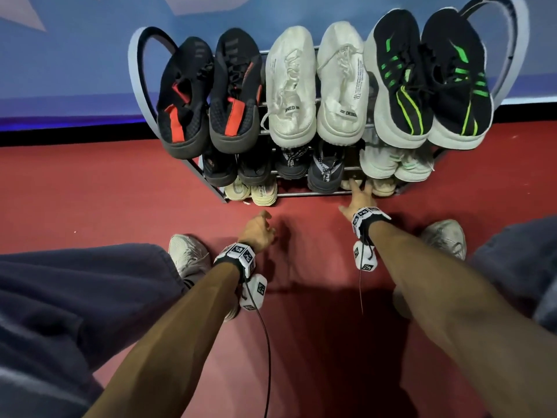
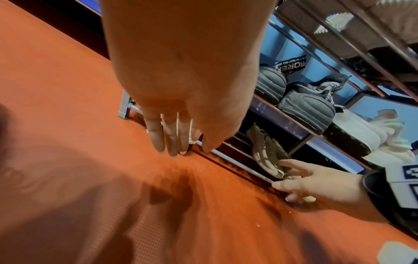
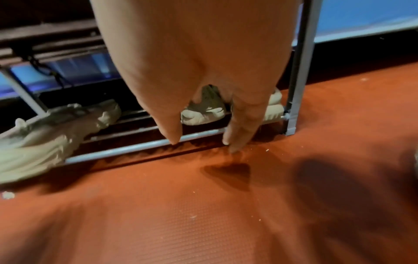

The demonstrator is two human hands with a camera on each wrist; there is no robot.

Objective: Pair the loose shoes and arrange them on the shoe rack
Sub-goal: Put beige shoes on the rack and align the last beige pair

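At the lower middle of the head view, the left hand (image 1: pixel 257 229) hangs over the red floor (image 1: pixel 90 182) with fingers loose, grasping nothing, just short of the cream pair (image 1: pixel 251 190) that sits at the left of the bottom tier. Right of it, the right hand (image 1: pixel 360 196) reaches to the front rail of the shoe rack (image 1: pixel 301 194), fingers spread and released, its tips at or just beside the beige pair (image 1: pixel 382 185) on the bottom tier at the right; I cannot tell whether they touch. Every shoe in view, bar the two on the person's feet, already sits paired on the rack, so the step looks like a last straightening. To do it well, nudge the beige heels with flat fingers until both line up behind the rail, side by side, without pushing them through the bars.
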